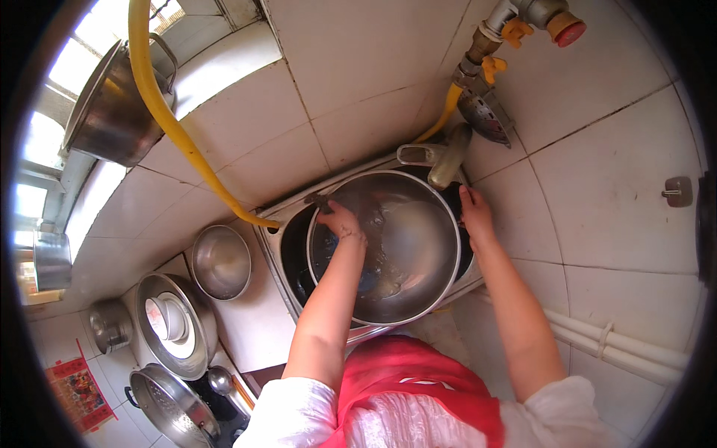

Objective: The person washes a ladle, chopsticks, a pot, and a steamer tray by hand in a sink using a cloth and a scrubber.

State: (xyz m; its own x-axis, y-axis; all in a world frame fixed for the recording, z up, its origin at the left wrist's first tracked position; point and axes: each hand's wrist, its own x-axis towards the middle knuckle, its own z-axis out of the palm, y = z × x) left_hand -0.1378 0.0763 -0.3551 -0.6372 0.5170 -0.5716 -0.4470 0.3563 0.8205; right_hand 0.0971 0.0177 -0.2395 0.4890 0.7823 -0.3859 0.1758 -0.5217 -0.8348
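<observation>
A wide, round metal wok (pixel 414 297) rests over the sink (pixel 285 297), with water in its bowl and light reflecting off its inner wall. My left hand (pixel 339 219) is at the wok's upper-left rim, holding a dark brown scrubbing pad or cloth (pixel 317 200) whose exact kind is unclear. Wet streaks show near my left wrist. On the opposite side, my right hand (pixel 476 213) grips the wok at its right edge; my fingers partly hide the grip. The faucet (pixel 448 159) reaches over the wok's upper-right rim.
A yellow hose (pixel 190 151) runs down to the sink's left corner. Left on the counter are a metal bowl (pixel 222 262), a basin (pixel 204 330) holding white bowls, a steamer pot (pixel 173 403) and a ladle (pixel 220 381). A strainer (pixel 484 117) hangs by the yellow-handled valves (pixel 493 68).
</observation>
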